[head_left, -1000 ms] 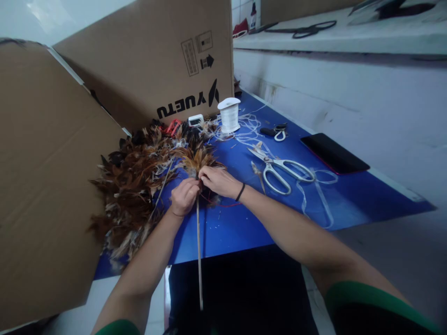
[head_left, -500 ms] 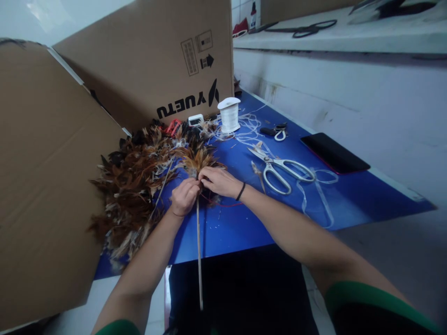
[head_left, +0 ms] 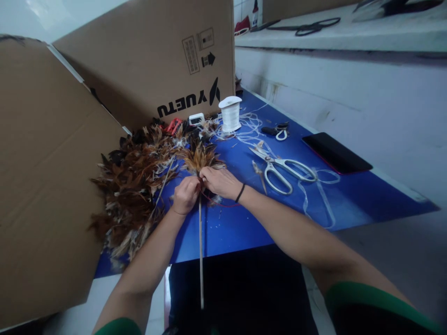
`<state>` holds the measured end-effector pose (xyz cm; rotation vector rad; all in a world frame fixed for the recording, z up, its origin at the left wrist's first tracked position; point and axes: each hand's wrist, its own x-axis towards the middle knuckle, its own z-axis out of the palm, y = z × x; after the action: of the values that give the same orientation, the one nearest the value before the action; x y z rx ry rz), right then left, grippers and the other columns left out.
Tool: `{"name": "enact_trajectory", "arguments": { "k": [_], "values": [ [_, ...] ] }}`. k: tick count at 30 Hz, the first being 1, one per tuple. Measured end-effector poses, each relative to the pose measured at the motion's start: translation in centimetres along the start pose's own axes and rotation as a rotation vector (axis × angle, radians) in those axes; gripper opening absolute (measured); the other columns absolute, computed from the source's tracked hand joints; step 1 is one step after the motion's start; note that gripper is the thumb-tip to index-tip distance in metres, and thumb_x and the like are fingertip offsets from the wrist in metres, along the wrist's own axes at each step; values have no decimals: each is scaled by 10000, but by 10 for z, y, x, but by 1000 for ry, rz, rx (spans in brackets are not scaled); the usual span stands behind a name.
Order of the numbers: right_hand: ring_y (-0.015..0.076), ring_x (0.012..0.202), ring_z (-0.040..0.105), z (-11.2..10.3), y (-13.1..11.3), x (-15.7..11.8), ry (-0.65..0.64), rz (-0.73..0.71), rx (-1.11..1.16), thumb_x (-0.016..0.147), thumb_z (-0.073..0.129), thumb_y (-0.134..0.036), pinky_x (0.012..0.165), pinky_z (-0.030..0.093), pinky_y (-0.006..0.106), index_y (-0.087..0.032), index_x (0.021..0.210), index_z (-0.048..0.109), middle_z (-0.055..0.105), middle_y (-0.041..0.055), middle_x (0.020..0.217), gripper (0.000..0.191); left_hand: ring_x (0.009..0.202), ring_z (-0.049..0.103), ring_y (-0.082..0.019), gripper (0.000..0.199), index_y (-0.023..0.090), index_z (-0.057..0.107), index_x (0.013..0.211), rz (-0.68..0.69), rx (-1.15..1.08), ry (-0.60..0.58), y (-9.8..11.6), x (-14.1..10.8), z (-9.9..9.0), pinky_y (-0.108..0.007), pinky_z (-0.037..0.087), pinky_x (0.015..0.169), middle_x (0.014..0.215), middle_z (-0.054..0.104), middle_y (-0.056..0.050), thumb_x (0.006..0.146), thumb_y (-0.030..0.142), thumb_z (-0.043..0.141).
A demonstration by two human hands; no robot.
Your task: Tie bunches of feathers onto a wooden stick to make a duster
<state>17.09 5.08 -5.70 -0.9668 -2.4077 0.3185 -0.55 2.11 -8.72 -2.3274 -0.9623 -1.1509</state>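
A feather duster, a thin wooden stick (head_left: pixel 201 251) topped with brown feathers (head_left: pixel 198 157), points away from me, its bare end hanging past the table edge. My left hand (head_left: pixel 186 194) is closed around the spot where the feathers meet the stick. Pressed against the same spot from the other side, my right hand (head_left: pixel 221 182) pinches with thumb and fingertips. What lies exactly between the fingertips is hidden. From under the right hand a red cord (head_left: pixel 228 205) runs out across the blue table. To the left lies a large heap of loose brown and dark feathers (head_left: pixel 136 186).
Silver scissors (head_left: pixel 284 168) lie open on the blue table (head_left: pixel 240 232), with a black phone (head_left: pixel 337 152) further right. A ribbon spool (head_left: pixel 230 115) with tangled white ribbon stands behind. Cardboard (head_left: pixel 139 60) walls the back and left. A white ledge (head_left: pixel 335 39) holds more tools.
Both hands stay at the base of the feathers. The left hand has turned slightly, its fingers shifting a little up and right. The stick has moved barely, and the whole view has drifted slightly.
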Motion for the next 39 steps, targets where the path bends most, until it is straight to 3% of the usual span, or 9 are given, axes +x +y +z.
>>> {"name": "enact_trajectory", "arguments": {
  "k": [6, 12, 23, 39],
  "values": [
    [144, 713, 539, 1, 2, 0, 118, 32, 161, 831, 421, -157, 634, 332, 244, -191, 968, 520, 619, 24, 811, 172, 794, 639, -139, 181, 170, 534, 922, -40, 55, 94, 0, -1, 1, -252, 519, 720, 818, 661, -58, 774, 95, 606],
    [115, 678, 503, 1, 5, 3, 189, -34, 301, 668, 498, -93, 643, 353, 219, -185, 797, 547, 572, -9, 741, 166, 804, 648, -142, 154, 173, 541, 923, -58, 45, 102, -1, -2, 1, -262, 523, 731, 826, 666, -60, 790, 119, 596],
    [87, 623, 484, 5, 7, 4, 180, 7, 411, 682, 535, -111, 599, 344, 200, -174, 824, 586, 571, -24, 698, 163, 857, 640, -153, 128, 180, 553, 912, 17, -15, 87, 1, 0, -1, -290, 533, 744, 844, 662, -54, 808, 108, 574],
    [89, 605, 495, 1, 9, 6, 139, 48, 358, 693, 520, -120, 588, 328, 204, -183, 791, 571, 585, -31, 673, 128, 888, 632, -158, 79, 182, 563, 906, 30, -4, 27, 1, -1, -4, -298, 536, 752, 879, 665, -69, 838, 144, 546]
  ]
}}
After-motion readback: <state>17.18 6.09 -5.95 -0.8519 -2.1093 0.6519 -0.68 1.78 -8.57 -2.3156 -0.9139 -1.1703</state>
